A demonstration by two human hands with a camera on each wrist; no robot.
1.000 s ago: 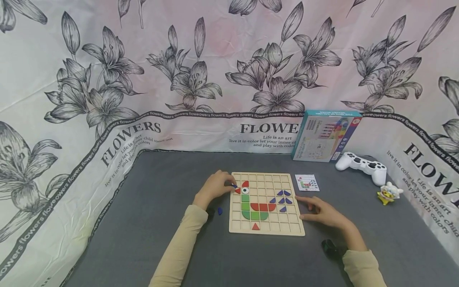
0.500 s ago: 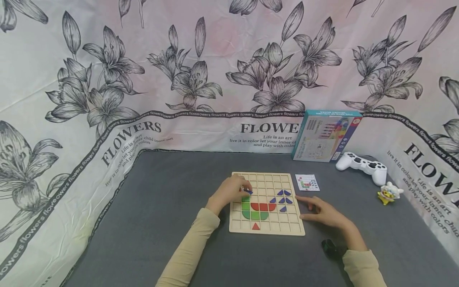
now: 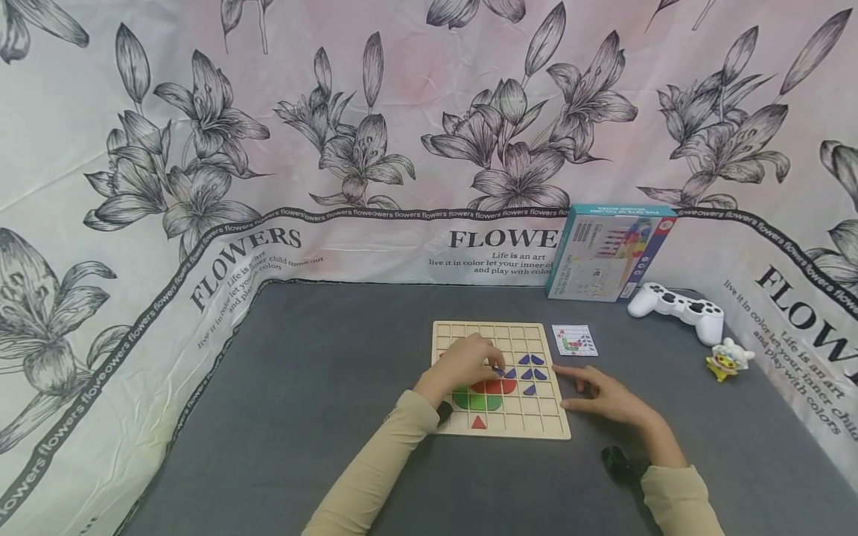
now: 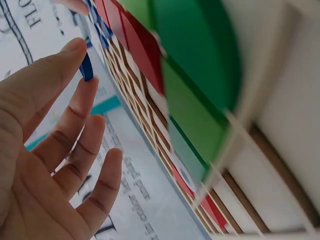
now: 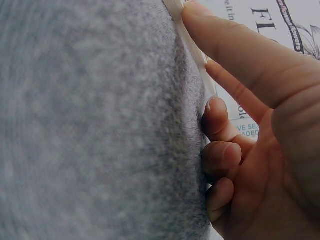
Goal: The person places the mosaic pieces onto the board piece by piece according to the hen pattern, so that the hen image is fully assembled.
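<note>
My left hand (image 3: pixel 465 365) pinches a small blue leaf-shaped piece (image 4: pixel 86 67) between thumb and index finger, above the middle of the wooden grid board (image 3: pixel 546 426). Several similar blue pieces (image 3: pixel 537 359) lie in the squares to its right. Below the hand are red pieces (image 3: pixel 499 387) in a row and green pieces (image 3: pixel 477 402). One red triangle (image 3: pixel 478 423) sits near the board's front edge. The board's upper left is partly covered by my left hand. With thumb and index finger, my right hand (image 3: pixel 606 394) touches the board's right edge; its other fingers are bent.
Just beyond the board's right side lies a small pattern card (image 3: pixel 574 340). A box (image 3: pixel 606 253) stands against the floral cloth at the back. To the right are a white game controller (image 3: pixel 677 309) and a small yellow-and-white figurine (image 3: pixel 727 362).
From the board's left edge, my left hand has moved right across the grid, carrying the blue piece to beside the other blue ones. My right hand has stayed at the right edge.
</note>
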